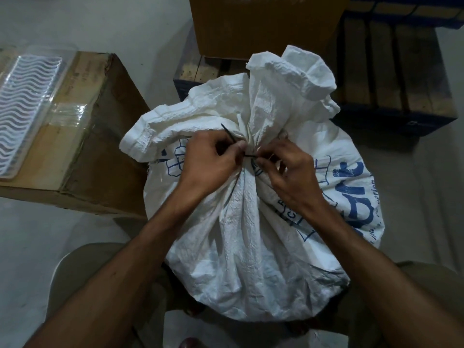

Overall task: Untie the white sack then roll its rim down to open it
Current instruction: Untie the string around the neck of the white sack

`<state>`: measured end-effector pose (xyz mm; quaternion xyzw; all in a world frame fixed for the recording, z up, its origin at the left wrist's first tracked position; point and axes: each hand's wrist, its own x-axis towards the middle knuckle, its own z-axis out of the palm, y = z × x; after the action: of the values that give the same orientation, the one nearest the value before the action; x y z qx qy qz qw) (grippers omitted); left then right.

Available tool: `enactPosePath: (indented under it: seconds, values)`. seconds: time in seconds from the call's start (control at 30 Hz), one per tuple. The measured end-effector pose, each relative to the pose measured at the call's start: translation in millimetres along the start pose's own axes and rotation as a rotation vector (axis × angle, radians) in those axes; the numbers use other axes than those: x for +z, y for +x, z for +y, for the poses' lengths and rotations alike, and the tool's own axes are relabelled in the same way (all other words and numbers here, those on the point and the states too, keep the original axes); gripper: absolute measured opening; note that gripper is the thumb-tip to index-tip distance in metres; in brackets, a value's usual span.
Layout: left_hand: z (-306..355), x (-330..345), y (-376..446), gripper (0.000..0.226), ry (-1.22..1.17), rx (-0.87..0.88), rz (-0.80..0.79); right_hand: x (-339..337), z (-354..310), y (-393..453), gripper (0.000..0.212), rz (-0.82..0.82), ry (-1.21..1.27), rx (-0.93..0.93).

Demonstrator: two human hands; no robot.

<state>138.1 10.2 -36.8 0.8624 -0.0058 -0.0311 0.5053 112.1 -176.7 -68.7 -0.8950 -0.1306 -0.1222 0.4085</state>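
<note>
A full white woven sack (pixel 251 234) with blue print stands between my knees. Its neck is bunched and bound by a thin black tie (pixel 248 155). Above the tie the loose rim (pixel 288 84) flops up and to the left. My left hand (pixel 208 164) pinches one end of the tie, whose tip sticks up past my fingers. My right hand (pixel 283 172) pinches the tie at the knot from the other side. Both sets of fingers are curled at the neck and hide most of the knot.
A cardboard box (pixel 100 136) stands to the left with a clear plastic tray (pixel 27 106) on top. Another carton (pixel 263 23) sits behind the sack. Dark blue crates with wooden slats (pixel 401 79) fill the back right. The floor is pale grey.
</note>
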Motion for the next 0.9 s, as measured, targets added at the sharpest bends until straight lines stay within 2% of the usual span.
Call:
enactPosePath:
  seconds: [0.2,0.3,0.5,0.53,0.6,0.67,0.7,0.77,0.9]
  values:
    - [8,-10,0,0.019,-0.31,-0.306,-0.071,11,3,-4,0.011,0.078,-0.08,-0.053]
    - [14,-14,0,0.019,-0.357,-0.342,-0.082,13,1,-5,0.011,0.115,-0.093,-0.052]
    - [14,-17,-2,0.015,-0.363,-0.261,-0.086,10,-2,-6,0.015,0.082,-0.122,-0.12]
    - [12,-19,-2,0.013,-0.317,-0.207,-0.102,11,-1,-6,0.015,0.061,-0.139,-0.118]
    - [8,-26,-1,0.014,-0.077,0.03,-0.173,12,2,-5,0.017,0.017,-0.187,-0.103]
    - [5,-30,-2,0.027,0.164,0.24,-0.267,15,6,-4,0.017,-0.012,-0.221,-0.085]
    - [3,-30,-2,0.033,0.218,0.285,-0.293,16,6,-3,0.014,-0.014,-0.219,-0.079]
    - [-3,-28,-1,0.034,0.265,0.331,-0.295,16,6,-1,0.009,0.009,-0.185,-0.063]
    - [-11,-26,5,0.023,0.306,0.275,-0.248,14,5,1,0.009,0.04,-0.073,0.001]
